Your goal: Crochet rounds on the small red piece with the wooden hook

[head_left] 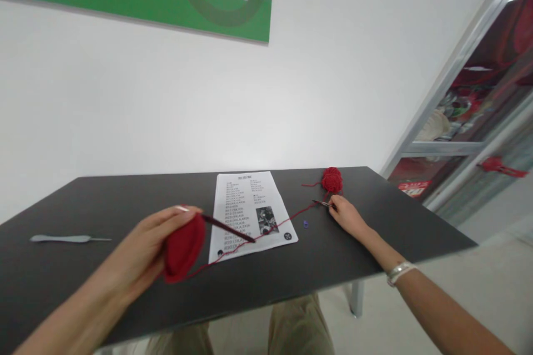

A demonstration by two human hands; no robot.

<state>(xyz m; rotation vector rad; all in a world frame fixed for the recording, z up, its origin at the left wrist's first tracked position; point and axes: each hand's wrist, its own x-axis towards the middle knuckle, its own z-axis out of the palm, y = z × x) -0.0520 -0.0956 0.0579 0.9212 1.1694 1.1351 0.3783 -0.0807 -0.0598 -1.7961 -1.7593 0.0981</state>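
My left hand point(156, 244) is closed on a red crocheted piece point(184, 247), raised over the table's left half. A dark red narrow strip point(229, 228) runs from beside its fingers across the printed sheet; its kind is unclear. Red yarn point(297, 213) trails from the piece over the sheet to the right. At the right, my right hand point(347, 213) grips a thin pointed metal tool, which looks like small scissors point(321, 202), its tips toward the left. Just behind that hand lies a red yarn ball point(332, 179). The fingers partly hide the tool's handle.
On the black table point(137, 194), a grey-handled crochet hook point(69, 238) lies at the left. The printed sheet point(241, 194) carries two small black round pieces, one a button point(287, 236). Beside it is a purple stitch marker point(305, 224). A white wall rises behind.
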